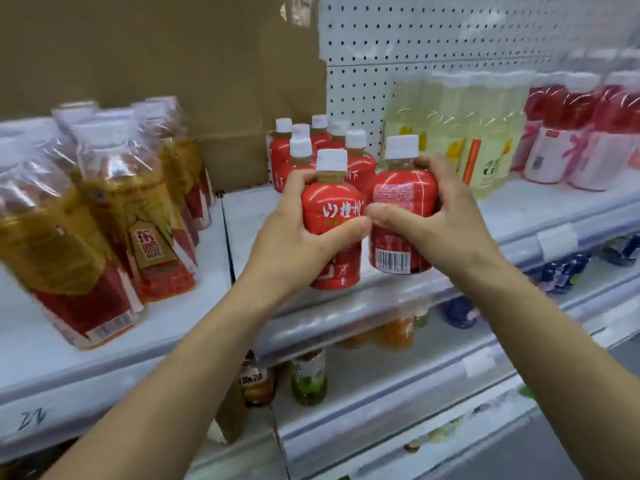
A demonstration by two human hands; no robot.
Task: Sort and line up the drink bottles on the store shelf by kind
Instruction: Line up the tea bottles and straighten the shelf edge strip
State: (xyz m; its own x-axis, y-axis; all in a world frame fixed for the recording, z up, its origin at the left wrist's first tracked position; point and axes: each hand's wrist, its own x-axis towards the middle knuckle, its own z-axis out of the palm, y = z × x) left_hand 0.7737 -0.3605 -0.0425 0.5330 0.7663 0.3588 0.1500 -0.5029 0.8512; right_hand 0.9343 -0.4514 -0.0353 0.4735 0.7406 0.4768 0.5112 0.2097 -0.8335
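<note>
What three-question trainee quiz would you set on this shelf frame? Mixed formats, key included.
1. The left hand grips one red-labelled white-capped plastic bottle, and the right hand grips a matching red bottle. Which bottle shows a barcode to the camera? A) left B) right C) neither
2. True or false: a cluster of same-kind red bottles stands behind the held pair.
3. Fill in: the pale yellow clear plastic bottles stand on the white metal shelf, behind and to the ___ of the held pair.
Key: 1 B; 2 true; 3 right.
</note>
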